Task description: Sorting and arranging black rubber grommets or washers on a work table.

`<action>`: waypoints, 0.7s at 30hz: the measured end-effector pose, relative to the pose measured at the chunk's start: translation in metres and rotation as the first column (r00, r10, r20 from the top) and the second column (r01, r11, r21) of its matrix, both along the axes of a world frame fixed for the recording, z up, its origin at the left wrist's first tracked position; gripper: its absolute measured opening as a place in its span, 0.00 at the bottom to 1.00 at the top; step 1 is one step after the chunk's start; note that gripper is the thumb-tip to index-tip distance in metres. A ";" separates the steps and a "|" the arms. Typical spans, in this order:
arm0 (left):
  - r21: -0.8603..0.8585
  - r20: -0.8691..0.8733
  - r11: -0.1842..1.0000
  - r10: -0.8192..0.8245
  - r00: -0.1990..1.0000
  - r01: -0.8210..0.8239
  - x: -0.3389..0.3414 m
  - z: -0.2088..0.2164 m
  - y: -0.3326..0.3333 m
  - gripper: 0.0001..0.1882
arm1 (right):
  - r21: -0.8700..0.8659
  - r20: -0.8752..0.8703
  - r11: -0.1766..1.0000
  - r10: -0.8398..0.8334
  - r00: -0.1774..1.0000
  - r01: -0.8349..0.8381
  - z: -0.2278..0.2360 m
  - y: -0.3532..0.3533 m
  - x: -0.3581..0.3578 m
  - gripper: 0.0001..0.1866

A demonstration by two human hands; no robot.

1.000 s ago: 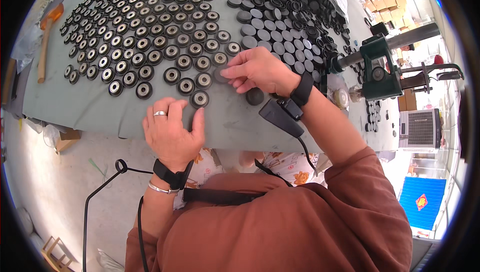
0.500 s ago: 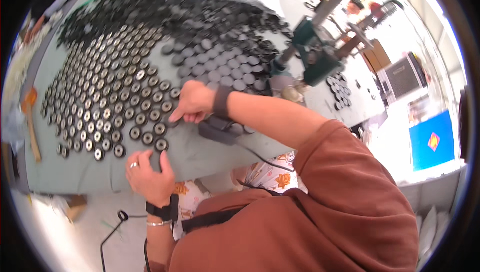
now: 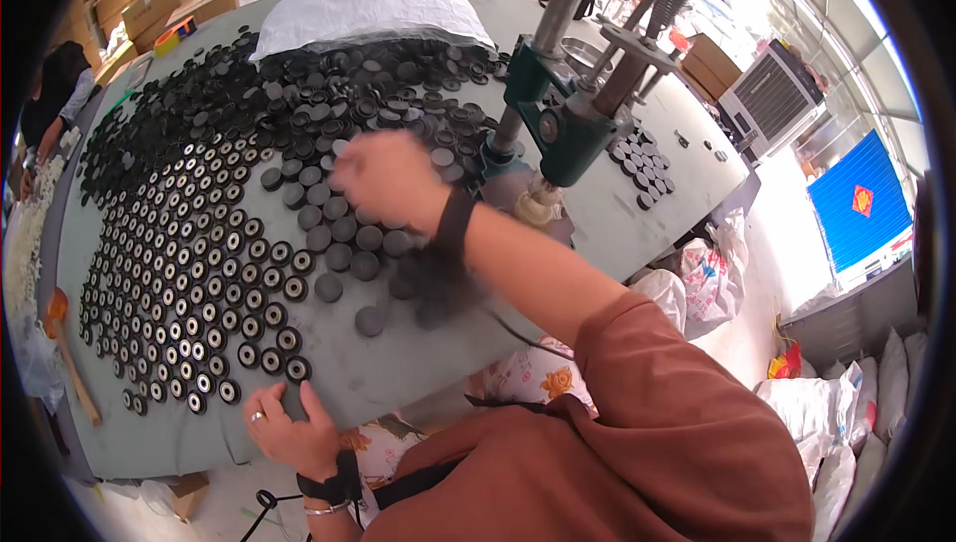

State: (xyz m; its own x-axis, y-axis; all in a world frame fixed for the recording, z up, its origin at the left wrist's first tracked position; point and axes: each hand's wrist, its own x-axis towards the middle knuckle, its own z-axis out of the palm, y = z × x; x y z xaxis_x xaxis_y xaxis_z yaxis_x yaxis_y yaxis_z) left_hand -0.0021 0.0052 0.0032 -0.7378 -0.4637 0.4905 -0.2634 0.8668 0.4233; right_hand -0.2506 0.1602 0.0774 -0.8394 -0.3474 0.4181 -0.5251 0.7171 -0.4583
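Off the bearings now with the right hand, swung across to the grey caps left of the press, so working among caps rather than beside bearings. Moving fast there, blurred, half curled by the look of it; no telling whether gripping a cap. Resting the left hand by the table edge, left of the press and nearer the body, loosely curved, with a dark piece seemingly between thumb and forefinger, gripped or not impossible to say. Just past that, meeting bearings in spread rows, farther left of the press than the caps. Outward again, finding a black heap and white bag beyond the caps, left of the press, and right of it, a cooler
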 end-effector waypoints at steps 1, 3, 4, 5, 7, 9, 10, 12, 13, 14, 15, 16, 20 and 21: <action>0.002 0.002 1.000 -0.008 1.000 0.008 0.000 0.000 -0.001 0.13 | -0.026 -0.124 0.993 -0.116 0.986 0.114 0.001 0.012 -0.029 0.08; -0.012 -0.009 1.000 -0.007 1.000 0.007 0.000 -0.003 -0.003 0.13 | 0.233 -0.138 0.805 -0.528 0.838 0.545 -0.014 0.034 -0.096 0.11; -0.018 -0.004 1.000 -0.012 1.000 0.012 0.000 -0.003 -0.003 0.13 | 0.262 -0.130 0.733 -0.618 0.776 0.628 -0.018 0.045 -0.120 0.12; -0.022 -0.001 1.000 -0.017 1.000 0.017 0.000 -0.003 -0.003 0.13 | 0.291 -0.129 0.650 -0.700 0.702 0.702 -0.019 0.058 -0.138 0.13; -0.010 0.010 1.000 -0.013 1.000 0.013 -0.001 0.000 -0.003 0.14 | 0.454 0.113 0.683 -0.681 0.723 0.572 -0.012 0.076 -0.151 0.14; -0.016 -0.001 0.999 -0.038 0.999 0.038 -0.002 -0.001 -0.003 0.15 | 0.421 0.239 0.686 -0.715 0.657 0.594 -0.019 0.087 -0.159 0.16; -0.009 -0.002 0.999 -0.038 0.999 0.038 -0.004 0.000 -0.002 0.15 | 0.440 0.280 0.692 -0.712 0.644 0.573 -0.026 0.097 -0.178 0.18; 0.021 0.016 0.999 -0.041 0.999 0.041 -0.003 0.001 -0.002 0.13 | 0.431 0.214 0.693 -0.700 0.681 0.578 -0.030 0.100 -0.189 0.18; 0.026 0.019 0.999 -0.039 0.999 0.038 -0.004 0.000 -0.002 0.13 | 0.377 0.153 0.684 -0.711 0.686 0.625 -0.032 0.102 -0.194 0.16; 0.028 0.025 0.999 -0.042 0.999 0.041 -0.004 -0.001 -0.002 0.13 | 0.381 0.151 0.682 -0.712 0.685 0.625 -0.032 0.102 -0.200 0.16; 0.029 0.028 0.999 -0.046 0.999 0.045 -0.006 -0.001 -0.002 0.13 | 0.377 0.097 0.740 -0.629 0.771 0.557 -0.028 0.103 -0.208 0.15; 0.031 0.027 0.998 -0.048 0.999 0.047 -0.007 0.000 -0.002 0.13 | 0.377 0.042 0.791 -0.535 0.844 0.482 -0.025 0.103 -0.215 0.14; 0.041 0.030 0.999 -0.030 0.999 0.028 -0.005 -0.004 -0.006 0.14 | 0.286 0.080 0.935 -0.242 0.967 0.210 -0.037 0.066 -0.225 0.14; 0.025 0.022 1.000 0.000 1.000 0.000 0.000 -0.004 -0.010 0.14 | 0.280 0.091 0.944 -0.209 0.974 0.176 -0.042 0.053 -0.230 0.14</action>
